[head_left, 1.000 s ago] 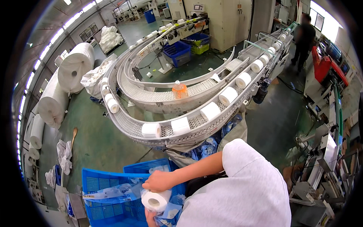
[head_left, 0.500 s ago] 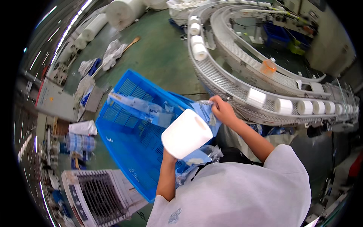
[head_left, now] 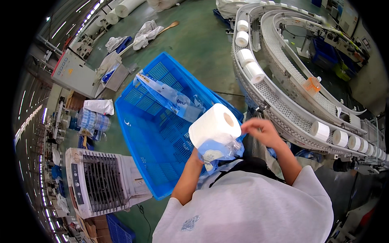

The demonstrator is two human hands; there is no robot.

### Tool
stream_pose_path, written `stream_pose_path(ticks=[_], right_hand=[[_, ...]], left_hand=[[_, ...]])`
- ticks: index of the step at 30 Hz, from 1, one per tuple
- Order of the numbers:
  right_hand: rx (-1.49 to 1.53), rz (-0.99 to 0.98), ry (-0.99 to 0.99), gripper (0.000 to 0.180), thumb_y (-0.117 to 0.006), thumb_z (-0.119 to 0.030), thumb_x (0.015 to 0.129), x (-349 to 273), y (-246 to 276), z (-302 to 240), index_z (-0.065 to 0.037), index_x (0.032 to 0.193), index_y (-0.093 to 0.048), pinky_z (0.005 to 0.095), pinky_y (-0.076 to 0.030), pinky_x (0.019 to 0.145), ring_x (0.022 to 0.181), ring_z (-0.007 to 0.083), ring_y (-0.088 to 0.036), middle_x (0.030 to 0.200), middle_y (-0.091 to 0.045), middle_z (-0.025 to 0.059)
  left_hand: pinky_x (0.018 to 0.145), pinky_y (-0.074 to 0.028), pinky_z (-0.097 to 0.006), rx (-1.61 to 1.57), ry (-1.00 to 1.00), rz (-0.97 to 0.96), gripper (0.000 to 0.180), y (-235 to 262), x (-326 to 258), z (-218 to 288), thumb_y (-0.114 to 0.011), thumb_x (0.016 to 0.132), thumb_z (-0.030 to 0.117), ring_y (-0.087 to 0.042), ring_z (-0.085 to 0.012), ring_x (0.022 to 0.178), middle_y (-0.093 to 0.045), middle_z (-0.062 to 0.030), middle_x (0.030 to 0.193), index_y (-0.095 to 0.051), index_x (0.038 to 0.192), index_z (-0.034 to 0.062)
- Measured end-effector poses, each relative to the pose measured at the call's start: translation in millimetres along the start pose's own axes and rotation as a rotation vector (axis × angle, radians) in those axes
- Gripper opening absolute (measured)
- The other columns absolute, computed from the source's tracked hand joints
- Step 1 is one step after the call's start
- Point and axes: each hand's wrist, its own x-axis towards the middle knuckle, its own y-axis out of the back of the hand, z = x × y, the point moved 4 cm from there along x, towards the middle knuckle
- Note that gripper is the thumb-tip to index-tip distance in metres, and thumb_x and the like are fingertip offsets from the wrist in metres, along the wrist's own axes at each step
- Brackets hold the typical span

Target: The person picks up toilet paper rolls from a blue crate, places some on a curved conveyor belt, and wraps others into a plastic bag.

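A white toilet roll (head_left: pixel 207 128) is held up over the near right side of a large blue plastic crate (head_left: pixel 142 168). My left hand (head_left: pixel 197 156) grips the roll from below; most of its fingers are hidden behind the roll and a crumpled blue and clear plastic wrapper (head_left: pixel 216 152). This wrapper hangs against the roll's lower side. Just right of the roll's cored end is my right hand (head_left: pixel 261 132), slightly blurred, its fingers bent and apart with nothing visible in them. Inside the crate lies another long piece of blue and clear plastic wrapping (head_left: pixel 172 98).
A curved conveyor (head_left: pixel 279 115) runs along the right, carrying several white rolls (head_left: pixel 320 130) and an orange-tinted bottle (head_left: pixel 312 84). A white air cooler (head_left: pixel 107 182) stands left of the crate. Farther back, a wooden-handled tool (head_left: pixel 168 27) and white cloth (head_left: pixel 146 35) lie on the green floor.
My right hand has let go of the blue wrapper and moved right and down in the picture. The roll has turned, showing its core, and the wrapper now bunches below it. The view has shifted.
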Motion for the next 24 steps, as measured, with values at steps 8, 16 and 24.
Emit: stream_pose_path(ticks=[8, 16, 24], right_hand=[[0.218, 0.271, -0.102, 0.055, -0.046, -0.038, 0.09, 15.6, 1.0, -17.4, -0.004, 0.132, -0.033, 0.0268, -0.034, 0.091, 0.102, 0.0134, -0.048, 0.112, -0.052, 0.0077], [0.62, 0.231, -0.034, 0.072, -0.064, -0.024, 0.073, -2.3, 20.1, -11.0, -0.003, 0.133, -0.03, 0.0332, -0.033, 0.097, 0.116, 0.0204, -0.044, 0.126, -0.043, 0.0105], [1.111, 0.353, -0.128, 0.074, -0.048, -0.041, 0.072, -28.2, 41.4, 36.7, -0.003, 0.133, -0.032, 0.0404, -0.036, 0.098, 0.113, 0.0307, -0.048, 0.128, -0.045, 0.0168]], left_hand=[[0.074, -0.047, -0.031, 1.319, -0.603, 0.251, 0.041, -61.9, -9.4, 19.3, -0.063, 0.069, 0.002, -0.058, -0.0208, 0.091, -0.06, -0.01, 0.099, -0.05, 0.108, 0.0054], [0.075, -0.046, -0.029, 1.168, -0.808, 0.2, 0.036, -58.4, -22.6, 52.1, -0.071, 0.069, 0.006, -0.059, -0.0174, 0.082, -0.061, -0.0076, 0.096, -0.052, 0.099, 0.0046], [0.073, -0.044, -0.026, 0.755, -0.543, 0.315, 0.01, -8.7, -21.7, 47.2, -0.058, 0.084, 0.01, -0.057, -0.0134, 0.075, -0.061, -0.0082, 0.078, -0.051, 0.088, 0.003]])
